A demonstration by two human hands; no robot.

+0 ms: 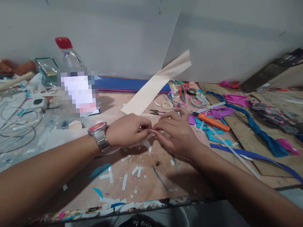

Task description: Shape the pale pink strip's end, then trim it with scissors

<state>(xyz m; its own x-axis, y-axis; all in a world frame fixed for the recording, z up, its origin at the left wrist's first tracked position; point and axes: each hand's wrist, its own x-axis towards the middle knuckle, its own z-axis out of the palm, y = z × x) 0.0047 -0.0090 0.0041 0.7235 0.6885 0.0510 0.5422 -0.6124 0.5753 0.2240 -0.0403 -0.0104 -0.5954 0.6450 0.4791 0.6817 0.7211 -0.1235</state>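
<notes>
Over the middle of the wooden table, my left hand (129, 130), with a metal watch (98, 134) on its wrist, meets my right hand (177, 132) fingertip to fingertip. Both are closed in a pinch. Whatever lies between the fingertips is too small to make out. Some whitish, thin material (144, 143) shows just below the left fingers. Small scissors (158, 112) lie just beyond the hands, partly hidden by the right fingers. A wide cream strip (155, 84) slants up behind them and leans toward the wall.
An orange utility knife (213, 121), a tape roll (167, 105) and blue ribbon (257, 161) lie at right. Behind stand a red-capped bottle (72, 56) and a blurred-out lit screen (80, 92). White cables (36, 117) tangle at left. Paper scraps (125, 181) litter the near edge.
</notes>
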